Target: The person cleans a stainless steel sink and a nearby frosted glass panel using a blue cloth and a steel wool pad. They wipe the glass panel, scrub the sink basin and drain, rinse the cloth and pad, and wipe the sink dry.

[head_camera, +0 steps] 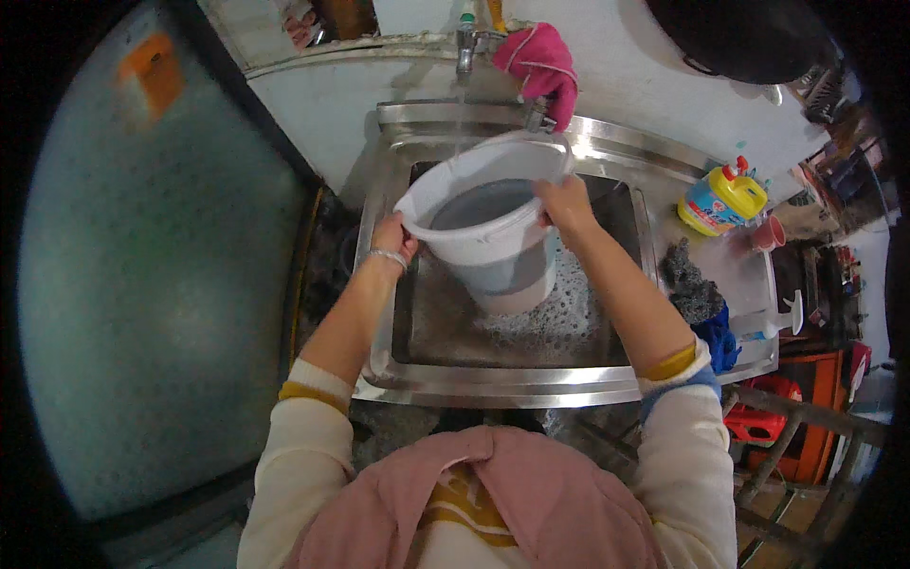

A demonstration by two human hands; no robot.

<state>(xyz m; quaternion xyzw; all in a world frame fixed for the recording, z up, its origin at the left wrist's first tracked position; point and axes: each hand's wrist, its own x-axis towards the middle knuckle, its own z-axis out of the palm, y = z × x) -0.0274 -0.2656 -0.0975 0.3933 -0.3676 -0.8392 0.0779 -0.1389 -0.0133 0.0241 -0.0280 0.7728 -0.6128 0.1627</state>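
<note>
A white plastic bucket (490,263) stands tilted in the stainless-steel sink (441,334), with greyish water inside. My left hand (394,238) grips its rim on the left side, and a bracelet circles that wrist. On the right side, my right hand (566,206) holds the rim with the thumb on top. A thin stream of water falls from the metal tap (465,53) towards the bucket's far side. Soapy foam (576,306) lies on the sink floor to the right of the bucket. The bucket hides part of the basin behind it.
A pink cloth (544,67) hangs over a second tap. On the right drainboard are a yellow detergent jug (721,199), a pink cup (768,233), grey mesh scourers (688,284), a blue cloth (719,341) and a spray bottle (771,323). A frosted panel (163,284) rises at left.
</note>
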